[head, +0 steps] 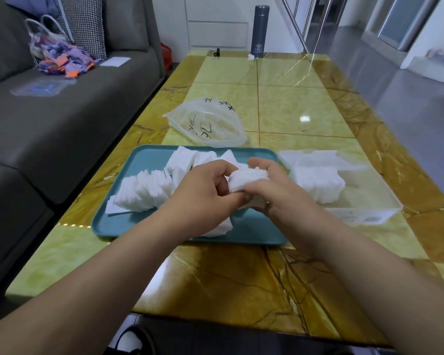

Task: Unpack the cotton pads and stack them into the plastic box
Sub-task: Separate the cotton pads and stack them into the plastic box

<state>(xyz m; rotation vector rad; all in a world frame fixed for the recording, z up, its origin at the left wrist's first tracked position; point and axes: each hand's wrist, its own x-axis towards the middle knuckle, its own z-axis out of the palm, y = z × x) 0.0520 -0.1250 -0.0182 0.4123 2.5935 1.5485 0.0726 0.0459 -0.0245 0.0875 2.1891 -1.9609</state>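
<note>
Loose cotton pads (144, 190) fan across the left of the teal tray (118, 225); over the tray's middle, left hand (205, 193) and right hand (274, 190) both curl their fingers round one small wad of pads (244, 180). Just right of the tray, the clear plastic box (364, 217) holds a stacked pile (318, 181).

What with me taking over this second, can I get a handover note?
Left hand and right hand: both grip one bundle of pads above the tray.
Loose pads lie on the tray; a stack sits in the box, right of the tray. The bag lies behind the tray.
Done: pads out of the bag, some boxed.
Left: box the bundle, then the tray's pads.
</note>
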